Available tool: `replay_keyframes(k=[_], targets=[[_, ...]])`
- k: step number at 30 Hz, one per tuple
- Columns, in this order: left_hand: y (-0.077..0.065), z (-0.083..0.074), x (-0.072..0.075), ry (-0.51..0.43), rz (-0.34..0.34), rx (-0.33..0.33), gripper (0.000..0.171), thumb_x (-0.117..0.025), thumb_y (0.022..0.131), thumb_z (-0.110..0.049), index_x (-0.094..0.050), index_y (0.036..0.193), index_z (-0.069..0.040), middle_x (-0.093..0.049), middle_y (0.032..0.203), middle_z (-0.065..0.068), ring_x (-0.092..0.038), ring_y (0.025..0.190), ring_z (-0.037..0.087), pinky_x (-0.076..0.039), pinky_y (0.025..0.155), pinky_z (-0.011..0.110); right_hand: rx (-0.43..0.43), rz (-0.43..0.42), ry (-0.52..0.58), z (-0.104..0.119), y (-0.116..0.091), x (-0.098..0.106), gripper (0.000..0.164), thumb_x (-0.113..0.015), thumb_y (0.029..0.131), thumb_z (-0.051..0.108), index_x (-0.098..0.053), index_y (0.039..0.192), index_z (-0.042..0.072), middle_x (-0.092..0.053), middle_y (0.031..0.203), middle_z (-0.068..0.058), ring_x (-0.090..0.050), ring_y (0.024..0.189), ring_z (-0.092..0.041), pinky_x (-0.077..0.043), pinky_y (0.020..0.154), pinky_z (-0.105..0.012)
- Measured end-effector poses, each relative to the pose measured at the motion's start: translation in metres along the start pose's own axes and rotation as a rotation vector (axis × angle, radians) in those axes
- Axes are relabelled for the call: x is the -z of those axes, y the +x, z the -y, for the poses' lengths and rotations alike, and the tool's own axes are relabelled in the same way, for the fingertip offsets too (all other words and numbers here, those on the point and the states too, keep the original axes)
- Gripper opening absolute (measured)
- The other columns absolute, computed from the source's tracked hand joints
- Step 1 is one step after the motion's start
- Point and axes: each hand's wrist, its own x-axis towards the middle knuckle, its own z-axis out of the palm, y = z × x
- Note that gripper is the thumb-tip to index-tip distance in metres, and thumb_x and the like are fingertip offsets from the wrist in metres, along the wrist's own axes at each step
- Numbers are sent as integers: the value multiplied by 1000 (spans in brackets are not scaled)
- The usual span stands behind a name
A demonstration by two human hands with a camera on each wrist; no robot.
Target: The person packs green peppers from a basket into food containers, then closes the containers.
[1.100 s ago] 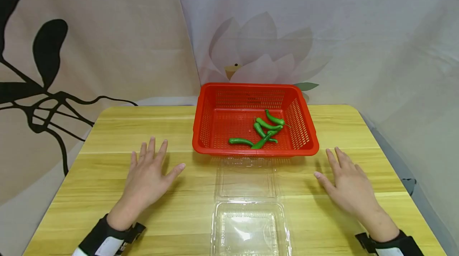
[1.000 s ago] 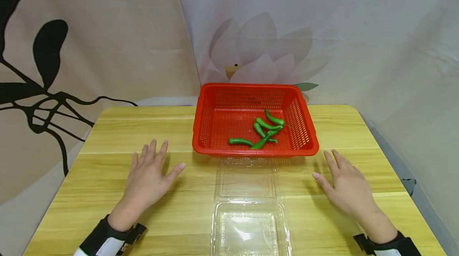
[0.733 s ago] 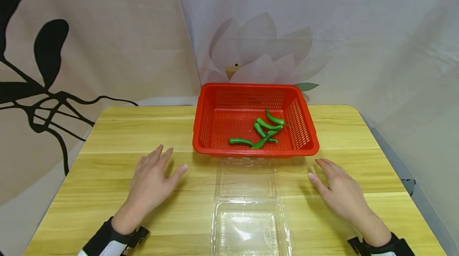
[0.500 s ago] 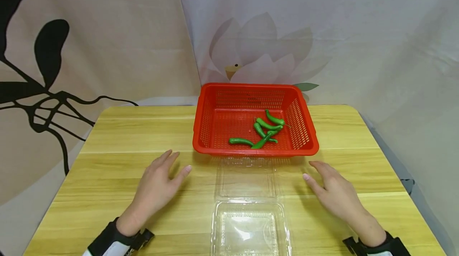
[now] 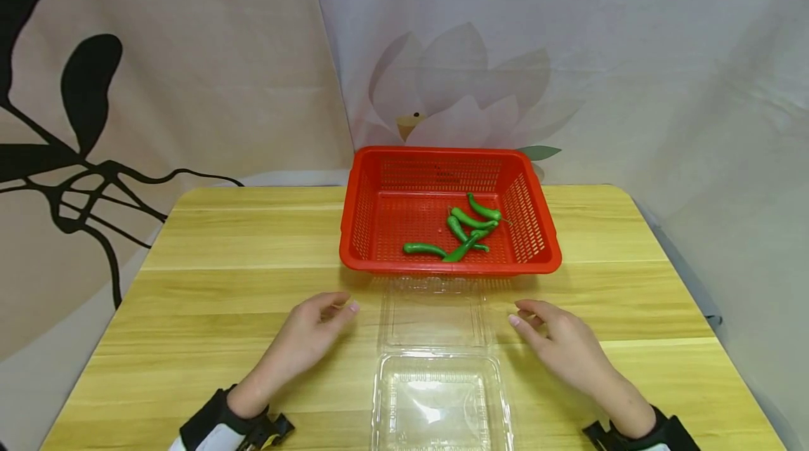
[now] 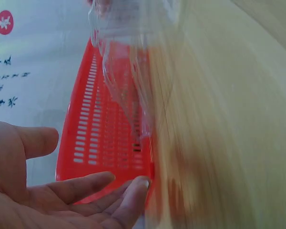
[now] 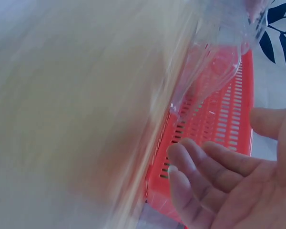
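A clear plastic clamshell box (image 5: 436, 402) lies unfolded on the table, its lid (image 5: 435, 314) flat toward the back. My left hand (image 5: 310, 331) hovers to the left of the lid, fingers loosely bent and thumb apart, holding nothing. On the lid's other side my right hand (image 5: 565, 345) mirrors it, also bare, its fingertips pointing at the lid's right edge. Both wrist views show a gap between thumb and fingers, with the clear plastic (image 6: 128, 71) standing beyond the left hand and a red basket behind it.
Behind the lid stands the red basket (image 5: 404, 268) with several green chili peppers (image 5: 464, 247) inside. The wooden table (image 5: 253, 226) has a printed cloth (image 5: 221, 72) hanging behind it.
Both hands have moved inward and slightly nearer the person, closing in on the lid from either side. Their spread fingers have relaxed into a bend. Basket, peppers and box have stayed put.
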Motion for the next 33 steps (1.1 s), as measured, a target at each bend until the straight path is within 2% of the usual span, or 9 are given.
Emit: replay_keyframes(k=[6,11,16,21,24,27,33], targets=[[-2,-5,-8,-69,50,21,40,-67,105,-34,-74,125,1,-74,123,12,-67,119,31,-56,101,53,43,23,40,6,-1,-7,42,-67,104,40,-73,125,4,-74,99,7,-66,84,-7,-56,68,-27],[-2,-6,-14,-112,78,55,34,-68,103,-31,-77,119,-3,-76,116,8,-69,111,25,-56,99,53,39,51,73,10,0,-12,40,-68,103,39,-74,124,6,-74,97,10,-66,84,-6,-56,71,-26],[0,-7,-18,-128,119,79,28,-70,101,-27,-79,112,-3,-76,99,4,-67,89,16,-59,83,39,10,81,104,13,1,-16,38,-68,102,43,-77,118,9,-73,92,12,-64,83,-5,-55,70,-25],[1,-8,-20,-177,227,65,26,-73,99,-26,-80,103,-1,-71,79,5,-62,72,17,-52,69,29,15,114,122,16,0,-21,33,-70,101,43,-79,109,13,-74,91,11,-64,79,-2,-55,68,-24],[3,-9,-21,-224,272,63,23,-75,98,-23,-80,99,0,-68,73,6,-59,67,17,-48,61,25,18,137,142,16,-1,-22,31,-70,101,43,-80,105,14,-74,88,12,-64,76,-1,-54,65,-23],[3,-8,-25,-257,297,53,21,-78,96,-21,-79,99,0,-70,73,7,-61,67,16,-50,57,25,5,151,159,17,-1,-24,30,-71,101,42,-80,102,14,-73,85,12,-63,73,-2,-54,62,-23],[3,-5,-29,-321,316,76,33,-85,89,-15,-74,110,7,-74,78,7,-70,71,21,-61,65,33,-11,167,168,19,-4,-24,33,-73,98,45,-79,101,12,-71,81,13,-63,72,-3,-54,61,-23]])
